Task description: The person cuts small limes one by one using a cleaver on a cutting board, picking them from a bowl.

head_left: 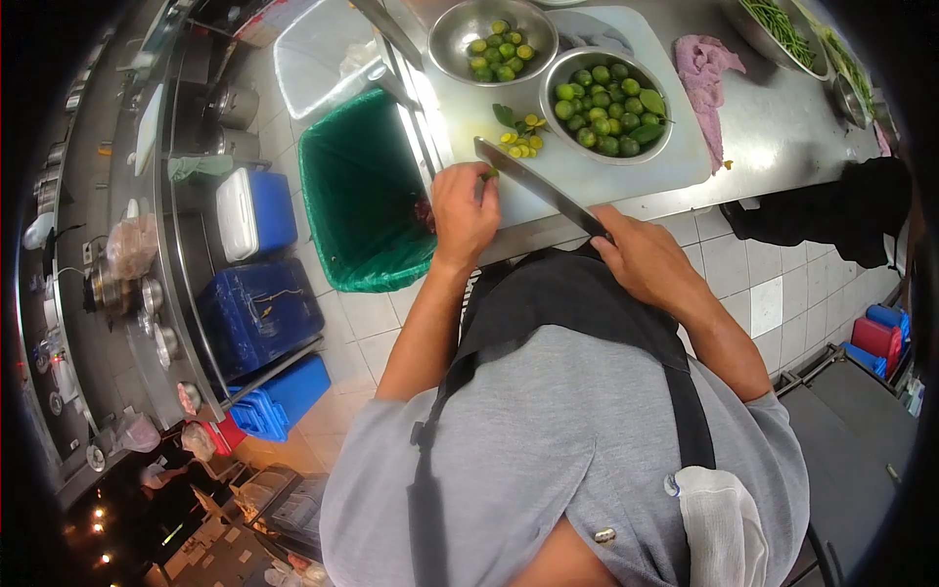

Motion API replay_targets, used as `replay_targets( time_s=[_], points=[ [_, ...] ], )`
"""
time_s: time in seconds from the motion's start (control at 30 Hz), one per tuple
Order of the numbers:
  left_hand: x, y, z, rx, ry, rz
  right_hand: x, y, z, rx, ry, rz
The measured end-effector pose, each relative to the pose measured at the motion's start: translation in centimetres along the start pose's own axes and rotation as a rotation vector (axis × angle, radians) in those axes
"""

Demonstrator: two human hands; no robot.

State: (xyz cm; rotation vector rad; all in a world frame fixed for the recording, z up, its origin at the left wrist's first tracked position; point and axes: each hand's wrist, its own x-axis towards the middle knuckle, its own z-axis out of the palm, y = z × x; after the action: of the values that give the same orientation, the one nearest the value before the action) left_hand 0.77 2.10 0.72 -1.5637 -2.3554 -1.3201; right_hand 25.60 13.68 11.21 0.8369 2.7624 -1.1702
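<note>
Small green fruit (491, 174), apparently lime, in left hand (466, 213).

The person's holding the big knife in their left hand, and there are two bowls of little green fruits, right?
Not quite: the head view shows the knife in the right hand, not the left hand. The two bowls of little green fruits are there.

Hands by either end of knife (543, 188).
Left hand (465, 210): fingers curled, near tip. Right hand (641, 254): wrapped round handle.
</note>
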Motion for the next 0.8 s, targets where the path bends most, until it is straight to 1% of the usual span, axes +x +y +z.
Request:
replay_targets(
  time_s=[0.13,0.27,0.47,0.6,0.7,0.8],
  points=[
    [0.2,0.2,0.0,-0.002,0.007,-0.021,-0.4,-1.0,-1.3,0.015,-0.046,0.043],
    [0.2,0.3,0.0,-0.004,0.024,-0.025,0.5,-0.9,-1.0,0.019,-0.083,0.055],
    [-0.1,0.3,0.2,0.015,0.011,-0.004,6.1,-0.6,1.8,-0.012,-0.052,-0.044],
    [-0.5,0.2,-0.5,0.016,0.016,0.045,5.7,0.3,0.9,-0.039,-0.033,-0.052],
    [1.3,-0.5,-1.6,-0.027,0.129,-0.051,4.4,1.2,0.4,-0.025,-0.026,-0.001],
    [7.8,0.0,-3.1,-0.122,0.291,-0.086,3.9,1.2,0.7,-0.034,-0.047,0.019]
  ],
)
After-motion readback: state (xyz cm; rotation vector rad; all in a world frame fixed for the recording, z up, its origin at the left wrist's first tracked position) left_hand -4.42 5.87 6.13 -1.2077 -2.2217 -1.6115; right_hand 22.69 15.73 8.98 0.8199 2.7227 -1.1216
